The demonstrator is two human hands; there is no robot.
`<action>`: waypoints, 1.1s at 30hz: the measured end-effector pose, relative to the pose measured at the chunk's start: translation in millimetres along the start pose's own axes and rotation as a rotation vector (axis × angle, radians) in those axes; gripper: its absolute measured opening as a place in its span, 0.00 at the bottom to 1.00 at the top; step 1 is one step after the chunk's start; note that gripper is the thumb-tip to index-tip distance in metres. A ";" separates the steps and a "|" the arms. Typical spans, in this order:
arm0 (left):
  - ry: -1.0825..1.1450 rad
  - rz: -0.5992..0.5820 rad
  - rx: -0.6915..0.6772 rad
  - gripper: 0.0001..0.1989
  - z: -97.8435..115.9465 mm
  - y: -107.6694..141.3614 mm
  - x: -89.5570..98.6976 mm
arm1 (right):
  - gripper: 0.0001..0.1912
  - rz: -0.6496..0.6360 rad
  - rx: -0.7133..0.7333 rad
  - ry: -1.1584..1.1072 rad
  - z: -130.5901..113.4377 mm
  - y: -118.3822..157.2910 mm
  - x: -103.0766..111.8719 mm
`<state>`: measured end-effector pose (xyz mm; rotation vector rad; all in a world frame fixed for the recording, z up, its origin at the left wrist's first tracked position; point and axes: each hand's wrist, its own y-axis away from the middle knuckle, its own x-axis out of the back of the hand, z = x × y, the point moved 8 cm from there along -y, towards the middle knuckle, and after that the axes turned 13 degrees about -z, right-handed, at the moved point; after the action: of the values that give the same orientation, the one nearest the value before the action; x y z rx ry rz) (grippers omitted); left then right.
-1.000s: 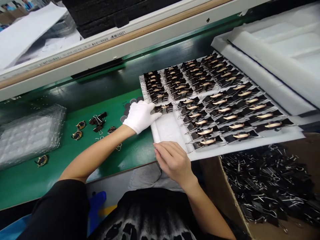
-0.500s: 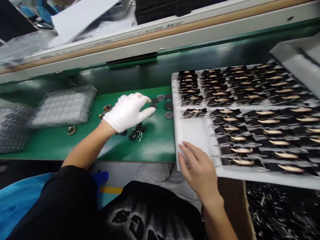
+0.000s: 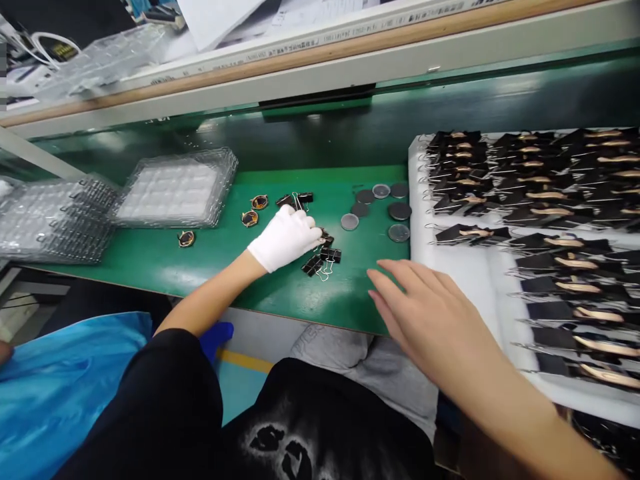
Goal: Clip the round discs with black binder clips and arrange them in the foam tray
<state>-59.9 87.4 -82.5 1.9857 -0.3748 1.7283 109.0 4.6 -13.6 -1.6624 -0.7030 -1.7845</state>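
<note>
My left hand (image 3: 287, 240), in a white glove that leaves the fingertips bare, is low over the green bench. Its thumb and fingers come together at a small dark and gold-coloured piece, mostly hidden by the fingertips. Just beside them lie black binder clips (image 3: 323, 260) with wire handles; more clips (image 3: 303, 199) are behind the hand. My bare right hand (image 3: 425, 307) hovers with outstretched fingers between the bench and the white foam tray (image 3: 465, 283), holding nothing. Rows of binder clips gripping curved gold-coloured pieces (image 3: 570, 263) fill much of the tray.
Round gold-rimmed watch cases (image 3: 186, 239) lie on the left of the green bench (image 3: 250, 283). Flat grey discs (image 3: 400, 211) sit near the tray's left edge. Clear plastic trays (image 3: 173, 190) are stacked at left. A shelf edge (image 3: 320, 57) runs across the back.
The view has swung left. My left hand has come away from the discs to the clips, its fingers closing. My right hand has moved off the foam tray toward the bench.
</note>
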 end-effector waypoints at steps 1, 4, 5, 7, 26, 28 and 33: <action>-0.017 -0.014 -0.036 0.21 0.6 -6.4 1.8 | 0.11 -0.063 -0.005 0.015 7.1 -18.3 -6.1; -0.031 -0.006 -0.100 0.20 2.3 -12.1 9.7 | 0.16 -0.182 -0.029 0.032 37.3 -73.1 -35.6; -0.014 0.019 -0.107 0.18 1.1 -8.6 12.1 | 0.20 -0.182 -0.016 0.029 45.6 -88.7 -46.2; 0.056 0.100 -0.074 0.18 -10.2 6.8 13.4 | 0.24 -0.165 0.031 0.046 55.7 -110.7 -66.7; 0.402 0.218 0.833 0.22 -124.9 181.6 -115.6 | 0.05 -0.056 0.049 0.286 23.8 -34.1 -32.7; 0.378 0.249 0.807 0.23 -111.6 162.8 -107.1 | 0.05 -0.050 0.056 0.261 20.5 -25.2 -30.9; 0.300 0.224 0.826 0.35 -119.1 114.2 -77.5 | 0.09 0.034 -0.007 0.091 22.8 -8.0 -16.6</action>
<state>-231.1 44.4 -128.0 2.1881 0.2908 2.5706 119.4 27.8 -28.2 -1.5774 -0.6253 -1.8277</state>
